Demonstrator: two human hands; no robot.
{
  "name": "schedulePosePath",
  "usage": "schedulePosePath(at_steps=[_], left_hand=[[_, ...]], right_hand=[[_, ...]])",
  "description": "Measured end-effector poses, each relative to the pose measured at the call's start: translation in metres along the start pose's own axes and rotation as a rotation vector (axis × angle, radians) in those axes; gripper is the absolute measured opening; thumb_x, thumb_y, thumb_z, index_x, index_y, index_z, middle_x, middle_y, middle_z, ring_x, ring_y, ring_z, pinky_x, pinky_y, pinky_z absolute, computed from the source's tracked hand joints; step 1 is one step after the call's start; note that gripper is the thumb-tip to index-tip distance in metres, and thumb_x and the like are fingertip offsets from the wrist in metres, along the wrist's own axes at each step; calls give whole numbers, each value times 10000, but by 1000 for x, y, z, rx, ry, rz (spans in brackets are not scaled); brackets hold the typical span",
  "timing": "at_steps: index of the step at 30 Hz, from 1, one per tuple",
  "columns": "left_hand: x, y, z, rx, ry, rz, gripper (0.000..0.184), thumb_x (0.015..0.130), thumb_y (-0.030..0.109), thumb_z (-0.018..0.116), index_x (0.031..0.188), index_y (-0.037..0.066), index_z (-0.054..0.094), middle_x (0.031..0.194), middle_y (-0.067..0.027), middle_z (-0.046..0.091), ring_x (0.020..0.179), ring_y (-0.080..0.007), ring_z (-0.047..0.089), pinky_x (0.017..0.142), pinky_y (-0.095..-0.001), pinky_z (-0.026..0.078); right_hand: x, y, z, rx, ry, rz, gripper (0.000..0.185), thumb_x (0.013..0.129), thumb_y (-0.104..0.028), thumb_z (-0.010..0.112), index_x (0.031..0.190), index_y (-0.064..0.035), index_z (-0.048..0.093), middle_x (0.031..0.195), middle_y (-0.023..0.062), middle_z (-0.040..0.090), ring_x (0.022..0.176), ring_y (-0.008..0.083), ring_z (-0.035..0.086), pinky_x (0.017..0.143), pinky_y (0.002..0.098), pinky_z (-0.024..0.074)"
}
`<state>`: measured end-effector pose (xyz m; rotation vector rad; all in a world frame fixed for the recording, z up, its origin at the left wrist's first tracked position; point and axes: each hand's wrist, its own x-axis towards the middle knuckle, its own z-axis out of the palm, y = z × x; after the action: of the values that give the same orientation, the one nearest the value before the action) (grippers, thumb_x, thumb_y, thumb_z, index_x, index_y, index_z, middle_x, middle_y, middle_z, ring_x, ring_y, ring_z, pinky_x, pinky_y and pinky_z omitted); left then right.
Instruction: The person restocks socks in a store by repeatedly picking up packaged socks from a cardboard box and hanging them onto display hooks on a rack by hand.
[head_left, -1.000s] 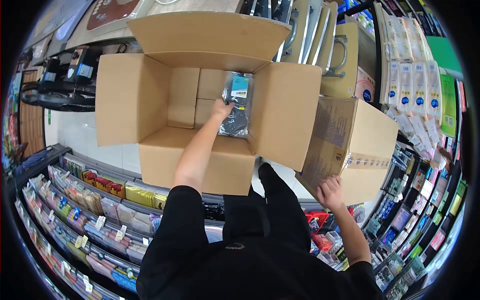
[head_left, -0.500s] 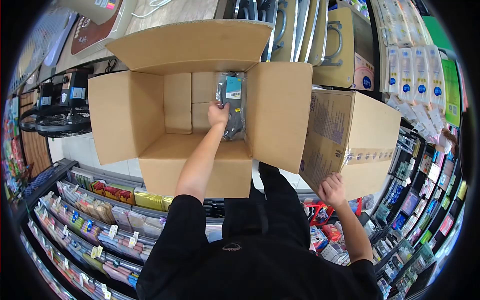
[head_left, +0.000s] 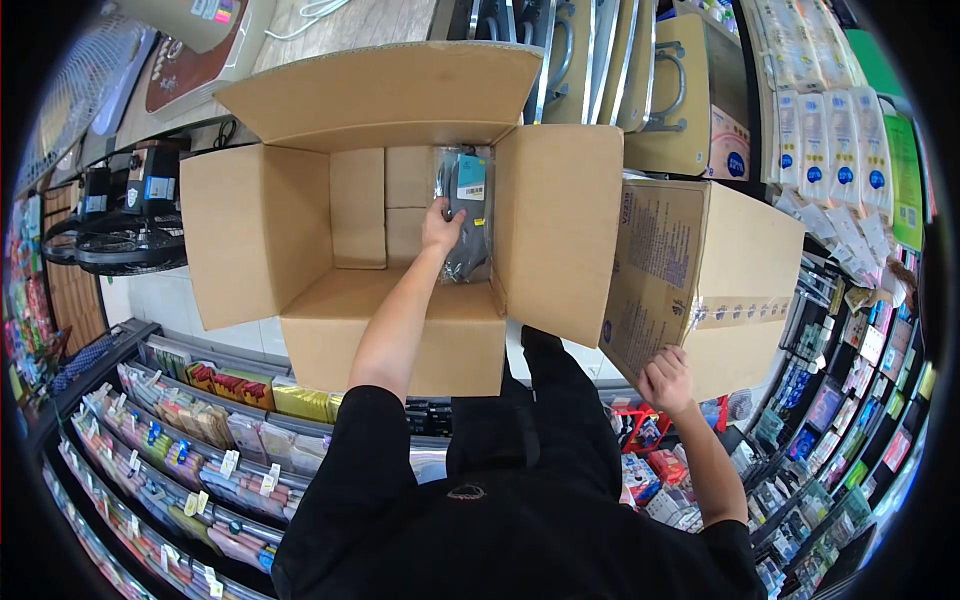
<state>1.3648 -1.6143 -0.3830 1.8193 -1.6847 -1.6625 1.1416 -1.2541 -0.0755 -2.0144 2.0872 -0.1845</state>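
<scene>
An open cardboard box (head_left: 400,355) lies in front of me with its flaps spread. Inside it, at the right, is a dark item in a clear plastic package (head_left: 475,225) with a blue-and-white label. My left hand (head_left: 442,226) reaches into the box and grips the left edge of this package. Off to the right stands a second cardboard box (head_left: 745,260), taped along its seam. The curled fingers of my right hand (head_left: 665,380) rest on that box's lower near edge.
Shelves of packaged goods (head_left: 230,400) run along the lower left, and more shelves (head_left: 840,400) fill the right side. Folded boards with metal handles (head_left: 665,90) stand behind the boxes. Black fans (head_left: 130,240) are at the left. A counter (head_left: 350,40) borders the back.
The view has shifted, so the boxes sit slightly further left than a second ago. The package has tilted and moved a little in my left hand's grip. My right hand stays on the second box.
</scene>
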Motion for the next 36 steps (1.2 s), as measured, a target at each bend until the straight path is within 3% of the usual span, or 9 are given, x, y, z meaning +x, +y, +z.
schedulePosePath(at_steps=[7, 10, 16, 18, 23, 24, 28, 32, 36], left_hand=[[-27, 32, -25, 25, 117, 262, 370, 820, 78, 724, 1147, 5, 569, 1082, -188, 674, 1000, -293, 657, 889, -372, 497], [-69, 73, -65, -214, 60, 377, 252, 842, -60, 657, 1054, -54, 521, 1029, -137, 652, 982, -166, 614, 854, -289, 478], [-210, 180, -132, -169, 69, 319, 385, 860, -58, 653, 1201, -47, 474, 1064, -104, 636, 958, -132, 615, 810, -267, 489], [-251, 206, -129, -253, 34, 462, 398, 859, -57, 654, 1213, -50, 472, 1056, -101, 646, 950, -130, 620, 807, -262, 495], [-352, 269, -75, -312, -159, 716, 368, 840, -67, 674, 1164, -22, 505, 1057, -75, 633, 978, -131, 610, 869, -280, 481], [-371, 276, -60, -272, -209, 764, 364, 826, -73, 688, 1140, -13, 515, 1041, -66, 626, 967, -130, 606, 876, -282, 476], [-453, 293, 14, -160, -340, 915, 370, 787, -86, 723, 1092, 3, 533, 991, -42, 605, 945, -120, 591, 877, -274, 466], [-524, 303, 100, -110, -554, 863, 367, 784, -79, 732, 1092, -5, 546, 988, -34, 600, 946, -118, 584, 882, -264, 457], [-565, 304, 187, -48, -781, 883, 327, 791, -67, 732, 1074, -24, 575, 995, -37, 608, 919, -117, 566, 860, -243, 442]], right_hand=[[-6, 3, 0, 15, 41, 0, 139, 690, -60, 658, 649, -73, 526, 692, 84, 543, 736, 253, 592, 893, 400, 471], [-9, 5, -3, 44, 75, 0, 133, 690, -53, 654, 650, -71, 529, 691, 81, 545, 741, 253, 591, 898, 400, 473], [-18, 8, -3, 73, 173, -22, 136, 691, -59, 667, 645, -66, 540, 702, 78, 561, 766, 260, 593, 899, 405, 480], [-24, 9, -3, 110, 242, -54, 134, 698, -71, 677, 649, -60, 553, 701, 81, 563, 777, 265, 593, 892, 405, 487], [-44, 16, -14, 305, 595, 100, 102, 731, -48, 693, 791, -37, 611, 774, 94, 595, 787, 297, 596, 815, 385, 502], [-49, 10, -28, 408, 675, 200, 114, 749, -37, 693, 841, -29, 626, 807, 99, 611, 804, 301, 603, 793, 381, 505], [-104, 0, -144, 527, 1220, 123, 299, 750, -38, 749, 1029, -14, 644, 1003, 142, 642, 885, 303, 624, 762, 364, 505], [-216, 15, -237, 308, 1280, 155, 379, 724, -109, 806, 1063, -31, 653, 1017, 119, 627, 894, 283, 593, 768, 359, 481], [-320, 38, -254, 115, 1207, 319, 391, 698, -67, 791, 1069, -31, 673, 1052, 133, 622, 906, 272, 596, 763, 337, 473]])
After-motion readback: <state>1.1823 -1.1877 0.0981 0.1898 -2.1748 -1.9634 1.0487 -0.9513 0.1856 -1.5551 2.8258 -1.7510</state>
